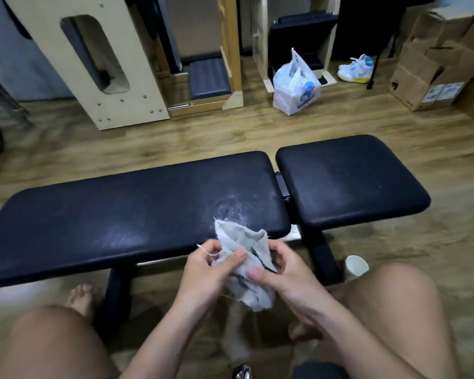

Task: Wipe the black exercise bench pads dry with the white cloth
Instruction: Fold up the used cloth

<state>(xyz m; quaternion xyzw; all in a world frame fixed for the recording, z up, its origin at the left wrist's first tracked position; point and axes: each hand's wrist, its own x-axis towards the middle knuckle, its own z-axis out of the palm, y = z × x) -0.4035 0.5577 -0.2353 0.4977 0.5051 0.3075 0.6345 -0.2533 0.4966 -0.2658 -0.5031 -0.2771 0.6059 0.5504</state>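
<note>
Task early to mid, by my read. The long black vinyl bench pad [121, 214] has a patch of water droplets [233, 206] near its right end, towards the near edge, unwiped. There are faint smeary streaks on its near-left part, so some of it may have been wiped, but I can't tell for sure. The short black vinyl seat pad [350, 179], to the right of the long one across a narrow gap, shows only a few pale specks and a dull sheen; can't tell if it is dry. Left to do, as I judge it: the droplet patch at least, then likely a check pass over both pads.

The crumpled white frayed cloth [241, 236] is off the pads, held in the air just over the near edge of the long pad, below the droplet patch. It has grey-dark marks on it and a loose thread at the left.

Both hands grasp the cloth. The left hand [211, 269] pinches its left side, thumb on top, fingers curled beneath. The right hand [282, 272] grips the right side, thumb pressed onto the fabric, fingers wrapped behind. The hands sit close together, forearms coming in from the near side between the person's bare knees. It looks like the cloth is being refolded or bunched, not wiped with.

A white paper cup [356, 265] stands on the wood-pattern floor [175, 138] near the right knee.
</note>
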